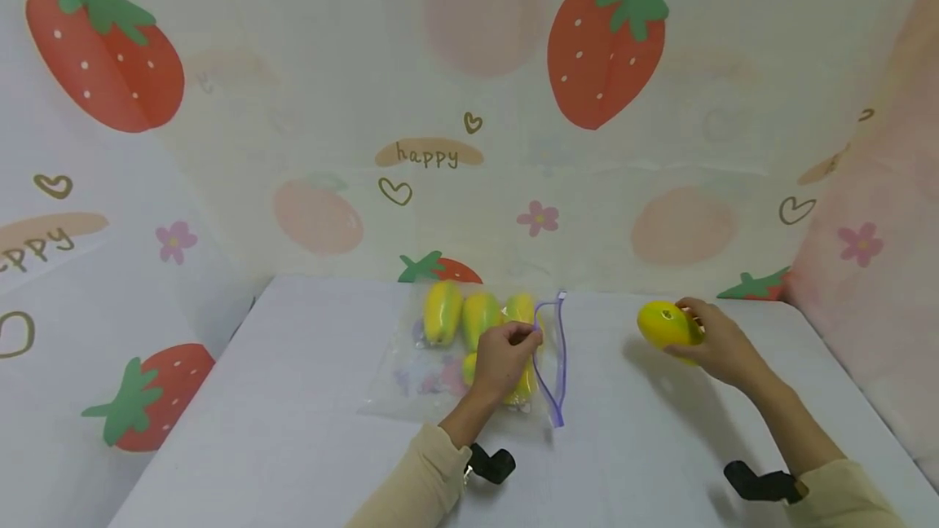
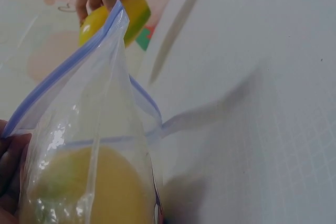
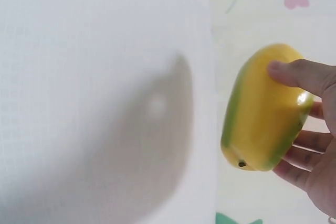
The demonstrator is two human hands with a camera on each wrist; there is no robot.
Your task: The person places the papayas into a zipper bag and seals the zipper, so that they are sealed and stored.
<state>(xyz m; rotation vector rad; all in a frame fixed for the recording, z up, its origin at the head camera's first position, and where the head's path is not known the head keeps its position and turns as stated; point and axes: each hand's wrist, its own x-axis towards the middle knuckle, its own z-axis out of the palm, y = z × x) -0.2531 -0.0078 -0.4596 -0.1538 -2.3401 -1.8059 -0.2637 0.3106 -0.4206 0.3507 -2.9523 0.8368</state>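
Observation:
Lying on the table, a clear zip bag [image 1: 392,365] has its purple-edged mouth [image 1: 562,365] facing right and standing open. Several yellow-green papayas [image 1: 443,313] are inside it. My left hand [image 1: 501,361] pinches the upper edge of the bag's mouth between thumb and fingers. Off to the right, my right hand [image 1: 726,349] grips a single yellow papaya [image 3: 265,108] with green streaks, thumb on one side and fingers on the other. This papaya is held above the table, its shadow falling below. In the left wrist view, a papaya [image 2: 89,187] shows through the plastic.
The white table [image 1: 293,398] meets a strawberry-print backdrop [image 1: 330,88] at the back and sides. Dark wrist camera mounts [image 1: 491,465] sit at both cuffs, close over the tabletop. The table's right edge runs beyond my right forearm.

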